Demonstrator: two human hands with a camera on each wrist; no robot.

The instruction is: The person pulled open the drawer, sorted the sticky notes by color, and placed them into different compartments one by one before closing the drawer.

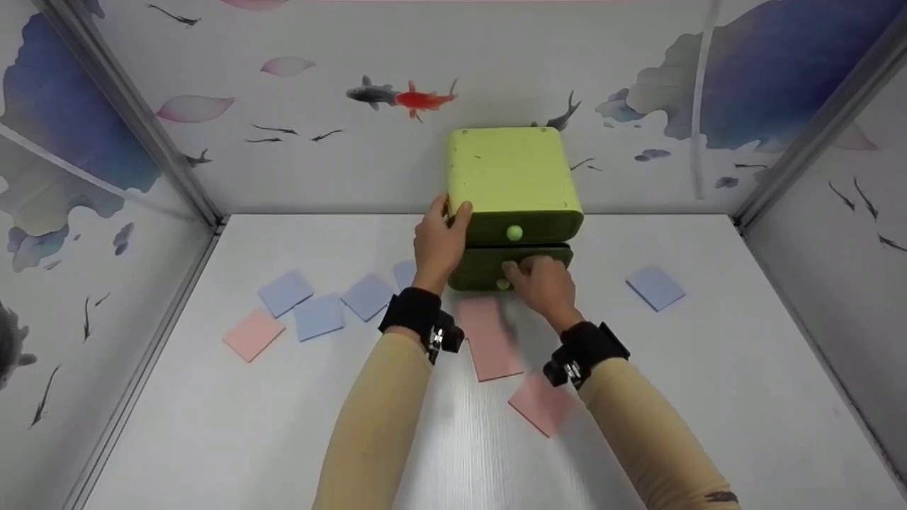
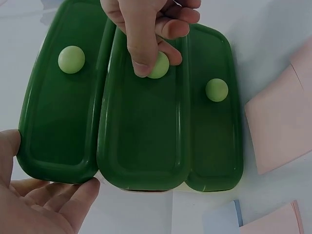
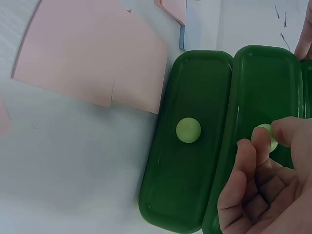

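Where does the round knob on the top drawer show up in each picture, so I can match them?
Head: the knob is just right of centre, on the top drawer.
Left wrist: the same knob is at upper left, uncovered.
Right wrist: not visible; only a sliver of that drawer shows at the right edge.
Shared landmark: the right hand, top centre in left wrist, lower right in right wrist.

1. The drawer box (image 1: 516,170) is lime yellow on top, with deep green drawer fronts (image 2: 144,129) and way paler green knobs (image 2: 71,60).
2. Blue squares (image 1: 319,316) and pink squares (image 1: 254,335), all plain pastels.
3. Tan sleeves (image 1: 382,418), solid black wrist straps (image 1: 411,312).
4. Counter (image 1: 680,375): white.
5. Walls (image 1: 510,42): also white, printed with a red fish (image 1: 425,100), grey fish (image 1: 370,93), pink petals (image 1: 195,108) and big blue-purple blotches (image 1: 779,78).
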